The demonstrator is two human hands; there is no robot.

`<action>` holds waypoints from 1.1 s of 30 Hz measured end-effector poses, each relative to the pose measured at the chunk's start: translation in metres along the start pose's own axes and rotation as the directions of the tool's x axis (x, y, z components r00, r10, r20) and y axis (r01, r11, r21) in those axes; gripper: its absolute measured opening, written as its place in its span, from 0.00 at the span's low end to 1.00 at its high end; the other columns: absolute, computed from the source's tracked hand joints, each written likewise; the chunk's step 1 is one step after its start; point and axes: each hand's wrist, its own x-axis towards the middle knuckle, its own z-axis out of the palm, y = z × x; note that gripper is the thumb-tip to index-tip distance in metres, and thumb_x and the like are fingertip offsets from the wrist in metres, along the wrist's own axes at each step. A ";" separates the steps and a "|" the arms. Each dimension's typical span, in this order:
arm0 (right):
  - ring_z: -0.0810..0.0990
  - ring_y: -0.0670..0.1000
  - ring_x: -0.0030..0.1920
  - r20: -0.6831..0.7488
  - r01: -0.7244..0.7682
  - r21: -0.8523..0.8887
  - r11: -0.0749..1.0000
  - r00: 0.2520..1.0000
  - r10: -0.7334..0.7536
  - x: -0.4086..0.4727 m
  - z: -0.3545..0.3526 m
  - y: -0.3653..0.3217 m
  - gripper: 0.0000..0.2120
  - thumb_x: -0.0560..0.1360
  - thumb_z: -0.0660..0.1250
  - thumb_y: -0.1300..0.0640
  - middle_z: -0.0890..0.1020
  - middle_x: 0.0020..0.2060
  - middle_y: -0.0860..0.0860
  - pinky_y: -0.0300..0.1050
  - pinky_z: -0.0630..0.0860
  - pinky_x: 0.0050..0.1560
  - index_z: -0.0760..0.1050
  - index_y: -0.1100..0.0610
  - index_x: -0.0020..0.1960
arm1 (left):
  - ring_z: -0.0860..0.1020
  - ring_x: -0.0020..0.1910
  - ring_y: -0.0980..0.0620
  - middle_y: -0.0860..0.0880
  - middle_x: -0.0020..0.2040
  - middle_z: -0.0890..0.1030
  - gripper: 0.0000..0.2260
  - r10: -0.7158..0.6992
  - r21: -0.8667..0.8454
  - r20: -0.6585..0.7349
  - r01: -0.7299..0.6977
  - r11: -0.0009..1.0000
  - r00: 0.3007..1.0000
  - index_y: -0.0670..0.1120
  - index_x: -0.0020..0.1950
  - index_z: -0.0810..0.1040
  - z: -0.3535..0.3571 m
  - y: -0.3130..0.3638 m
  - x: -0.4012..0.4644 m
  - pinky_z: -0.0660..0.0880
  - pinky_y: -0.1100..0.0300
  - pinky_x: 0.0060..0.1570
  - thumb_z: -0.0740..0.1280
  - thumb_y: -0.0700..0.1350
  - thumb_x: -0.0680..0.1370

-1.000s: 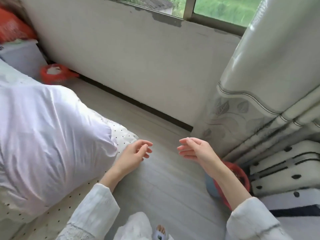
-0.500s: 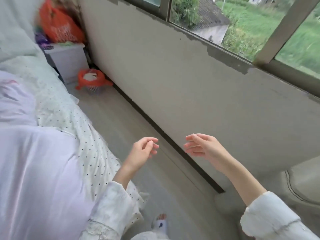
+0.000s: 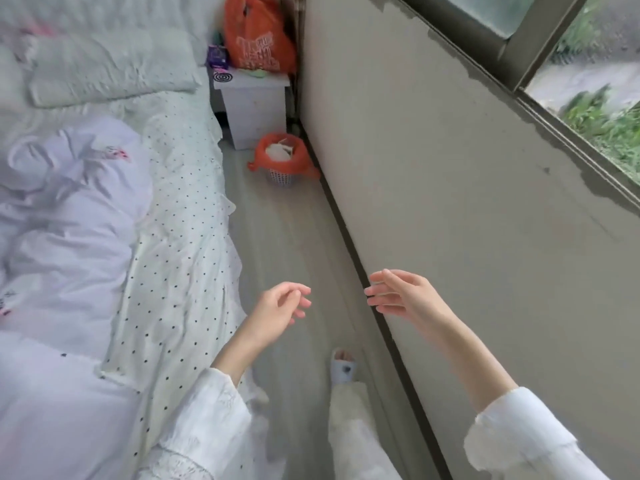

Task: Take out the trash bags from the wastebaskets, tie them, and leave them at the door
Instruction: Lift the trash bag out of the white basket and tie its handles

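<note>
A small white mesh wastebasket [image 3: 280, 177] stands on the floor at the far end of the aisle, against the wall. An orange trash bag [image 3: 299, 157] lines it, with white paper waste inside. My left hand [image 3: 277, 308] hovers in front of me with loosely curled fingers and holds nothing. My right hand [image 3: 401, 296] is held out beside it, fingers relaxed and empty. Both hands are well short of the wastebasket.
A bed [image 3: 104, 220] with a dotted sheet and a pillow fills the left side. The grey wall [image 3: 467, 185] under a window bounds the narrow floor aisle [image 3: 287, 244] on the right. A white bedside cabinet [image 3: 252, 109] carries a full orange bag [image 3: 256, 36]. My slippered foot [image 3: 343, 367] is below.
My view has swung left along the aisle, away from the curtain and the red-rimmed bin. The far wastebasket has come nearer the centre. Both hands stay raised and empty.
</note>
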 end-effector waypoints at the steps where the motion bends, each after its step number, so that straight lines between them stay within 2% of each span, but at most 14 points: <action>1: 0.83 0.53 0.45 0.018 0.005 -0.002 1.000 1.000 -0.005 0.029 -0.004 -0.015 0.11 0.77 0.60 0.54 0.84 0.44 0.55 0.44 0.78 0.52 0.78 0.58 0.53 | 0.76 0.41 0.51 0.44 0.47 0.78 0.12 -0.005 -0.004 -0.017 0.004 1.000 1.000 0.39 0.57 0.75 0.000 0.011 0.026 0.71 0.65 0.41 0.54 0.39 0.81; 6: 0.83 0.53 0.46 0.107 0.010 -0.033 0.999 0.994 -0.006 0.166 -0.021 -0.101 0.12 0.78 0.60 0.54 0.84 0.44 0.55 0.42 0.79 0.49 0.78 0.58 0.53 | 0.76 0.41 0.50 0.43 0.47 0.78 0.12 -0.031 -0.026 -0.098 0.028 0.999 0.995 0.39 0.57 0.75 -0.017 0.072 0.145 0.71 0.64 0.40 0.54 0.39 0.80; 11: 0.82 0.53 0.45 0.214 0.006 -0.096 0.995 0.977 0.015 0.284 0.002 -0.186 0.13 0.79 0.58 0.53 0.83 0.43 0.55 0.41 0.79 0.48 0.78 0.58 0.53 | 0.77 0.42 0.51 0.48 0.45 0.79 0.11 -0.096 -0.071 -0.206 0.083 0.994 0.974 0.43 0.54 0.76 -0.072 0.101 0.238 0.72 0.64 0.42 0.54 0.40 0.81; 15: 0.81 0.54 0.44 0.252 -0.038 -0.155 0.987 0.965 0.076 0.376 0.043 -0.232 0.13 0.80 0.57 0.54 0.83 0.43 0.54 0.41 0.78 0.48 0.77 0.59 0.54 | 0.76 0.41 0.51 0.46 0.45 0.78 0.12 -0.147 -0.093 -0.169 0.133 0.987 0.975 0.41 0.56 0.75 -0.109 0.114 0.327 0.71 0.64 0.41 0.54 0.39 0.81; 18: 0.81 0.54 0.44 0.233 -0.073 -0.161 0.984 0.966 0.110 0.447 0.073 -0.259 0.13 0.80 0.56 0.55 0.82 0.43 0.55 0.44 0.78 0.51 0.76 0.60 0.55 | 0.75 0.40 0.52 0.44 0.47 0.78 0.12 -0.151 -0.097 -0.158 0.137 0.986 0.976 0.39 0.57 0.75 -0.147 0.122 0.408 0.70 0.64 0.40 0.53 0.38 0.81; 21: 0.81 0.55 0.46 0.195 -0.123 -0.142 0.982 0.969 0.150 0.509 0.100 -0.287 0.14 0.80 0.56 0.55 0.82 0.45 0.56 0.49 0.77 0.55 0.76 0.61 0.56 | 0.76 0.43 0.49 0.44 0.48 0.78 0.12 -0.185 -0.087 -0.146 0.174 0.981 0.972 0.40 0.58 0.75 -0.197 0.129 0.481 0.71 0.63 0.42 0.53 0.39 0.81; 25: 0.81 0.53 0.44 0.196 -0.168 -0.099 0.981 0.963 0.185 0.584 0.126 -0.323 0.13 0.80 0.56 0.55 0.82 0.42 0.54 0.42 0.77 0.50 0.77 0.60 0.54 | 0.77 0.43 0.50 0.45 0.48 0.79 0.12 -0.227 -0.088 -0.171 0.215 0.973 0.959 0.42 0.57 0.75 -0.257 0.140 0.564 0.72 0.63 0.42 0.53 0.40 0.81; 28: 0.81 0.53 0.42 0.168 -0.208 -0.075 0.975 0.961 0.218 0.639 0.132 -0.342 0.12 0.80 0.56 0.55 0.82 0.40 0.54 0.42 0.77 0.49 0.76 0.60 0.52 | 0.77 0.41 0.52 0.44 0.48 0.79 0.13 -0.274 -0.103 -0.174 0.259 0.960 0.946 0.41 0.57 0.75 -0.284 0.142 0.619 0.73 0.65 0.41 0.54 0.40 0.81; 33: 0.81 0.52 0.40 0.085 -0.275 -0.049 0.960 0.957 0.278 0.745 0.129 -0.345 0.12 0.80 0.56 0.56 0.82 0.39 0.54 0.43 0.78 0.48 0.76 0.61 0.51 | 0.78 0.46 0.49 0.44 0.51 0.80 0.13 -0.368 -0.091 -0.122 0.359 0.929 0.922 0.42 0.58 0.75 -0.306 0.129 0.719 0.74 0.63 0.45 0.54 0.41 0.81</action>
